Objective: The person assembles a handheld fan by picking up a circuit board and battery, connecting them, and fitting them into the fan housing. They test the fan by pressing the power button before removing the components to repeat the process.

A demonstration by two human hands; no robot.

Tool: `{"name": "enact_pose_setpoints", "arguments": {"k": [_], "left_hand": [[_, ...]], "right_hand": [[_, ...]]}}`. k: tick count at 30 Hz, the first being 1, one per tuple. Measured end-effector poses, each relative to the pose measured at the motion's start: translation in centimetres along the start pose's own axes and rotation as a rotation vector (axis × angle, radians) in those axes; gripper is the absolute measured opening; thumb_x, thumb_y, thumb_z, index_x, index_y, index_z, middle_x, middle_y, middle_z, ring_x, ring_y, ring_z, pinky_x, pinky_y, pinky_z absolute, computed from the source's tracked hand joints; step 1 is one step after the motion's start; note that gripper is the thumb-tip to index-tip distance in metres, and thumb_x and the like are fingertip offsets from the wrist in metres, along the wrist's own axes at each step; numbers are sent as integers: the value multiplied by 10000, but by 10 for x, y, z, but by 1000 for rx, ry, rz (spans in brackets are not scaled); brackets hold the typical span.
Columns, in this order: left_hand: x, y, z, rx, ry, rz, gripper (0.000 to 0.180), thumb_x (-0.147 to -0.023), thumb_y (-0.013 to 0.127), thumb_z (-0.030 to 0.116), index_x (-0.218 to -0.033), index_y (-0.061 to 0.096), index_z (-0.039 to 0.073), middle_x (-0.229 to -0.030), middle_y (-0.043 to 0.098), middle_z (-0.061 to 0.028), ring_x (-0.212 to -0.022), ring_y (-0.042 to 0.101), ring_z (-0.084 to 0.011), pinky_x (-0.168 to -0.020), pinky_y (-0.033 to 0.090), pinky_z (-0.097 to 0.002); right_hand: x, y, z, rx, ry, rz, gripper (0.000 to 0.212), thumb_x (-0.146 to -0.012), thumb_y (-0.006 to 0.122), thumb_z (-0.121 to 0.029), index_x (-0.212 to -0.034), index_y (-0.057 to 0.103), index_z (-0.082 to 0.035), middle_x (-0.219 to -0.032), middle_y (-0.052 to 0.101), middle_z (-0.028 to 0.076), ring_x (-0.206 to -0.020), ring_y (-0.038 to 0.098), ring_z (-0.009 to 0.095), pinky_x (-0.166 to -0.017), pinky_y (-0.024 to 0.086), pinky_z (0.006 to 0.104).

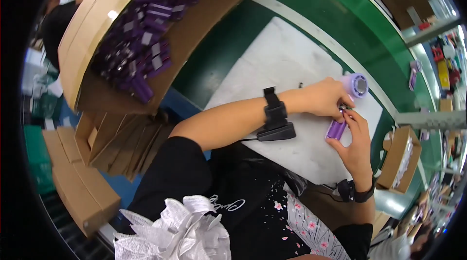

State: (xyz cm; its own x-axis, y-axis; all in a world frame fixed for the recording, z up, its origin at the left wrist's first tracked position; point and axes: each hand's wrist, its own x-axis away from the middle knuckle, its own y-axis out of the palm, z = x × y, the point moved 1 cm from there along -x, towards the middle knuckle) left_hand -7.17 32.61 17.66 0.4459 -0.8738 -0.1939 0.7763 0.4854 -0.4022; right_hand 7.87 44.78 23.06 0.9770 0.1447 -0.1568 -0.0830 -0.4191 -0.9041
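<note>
My right hand point(358, 149) holds a shiny purple cylindrical part point(335, 130), thumb on one side and fingers on the other, just above a white foam sheet point(287, 60). My left hand point(321, 98) reaches across from the left, its fingertips pinched at the part's upper end. Something small and metallic shows between the fingertips of both hands, too small to name. Just beyond my left knuckles lies a lavender rounded housing point(359, 85) with a dark grey ringed end. My left fingers partly cover it.
A large open cardboard box point(194, 41) full of purple cylindrical parts point(141, 87) stands at the left. Flattened cartons point(141, 148) lean below it. A small open carton point(400, 160) sits right of my right hand. A lavender item point(414, 75) lies on the green surface at far right.
</note>
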Motion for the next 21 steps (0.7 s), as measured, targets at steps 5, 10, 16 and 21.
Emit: {"name": "enact_pose_setpoints", "arguments": {"k": [5, 10, 16, 21], "left_hand": [[-1, -20, -9, -49, -18, 203, 481, -711, 759, 189, -1176, 678, 93, -913, 707, -179, -847, 687, -310, -765, 538, -382], [71, -93, 15, -517, -188, 665, 442, -758, 753, 203, -1162, 658, 50, -1058, 666, -205, -995, 637, -348, -871, 501, -394], [206, -93, 17, -1077, -679, 1167, 492, -812, 712, 271, -1275, 594, 150, -1389, 444, -199, -1226, 443, -411, -991, 381, -540], [249, -66, 5, -1193, -974, 1126, 420, -856, 659, 216, -1271, 598, 188, -1411, 423, -119, -1279, 386, -383, -998, 328, -592]], "right_hand": [[-28, 0, 44, 4, 229, 84, 576, -695, 791, -86, -1218, 572, 18, -1248, 568, 154, -1090, 563, 313, -943, 456, 353], [-61, 0, 88, 248, 112, 390, 448, -777, 726, -83, -1198, 591, -7, -1187, 605, 114, -947, 580, 216, -826, 468, 303], [-45, 19, 105, -163, 184, 243, 215, -854, 639, -86, -1045, 631, 12, -1122, 594, 104, -949, 586, 205, -829, 462, 275], [-47, 23, 97, -202, 108, 282, 137, -858, 647, -77, -980, 638, -16, -1064, 606, 43, -860, 554, 151, -757, 438, 246]]}}
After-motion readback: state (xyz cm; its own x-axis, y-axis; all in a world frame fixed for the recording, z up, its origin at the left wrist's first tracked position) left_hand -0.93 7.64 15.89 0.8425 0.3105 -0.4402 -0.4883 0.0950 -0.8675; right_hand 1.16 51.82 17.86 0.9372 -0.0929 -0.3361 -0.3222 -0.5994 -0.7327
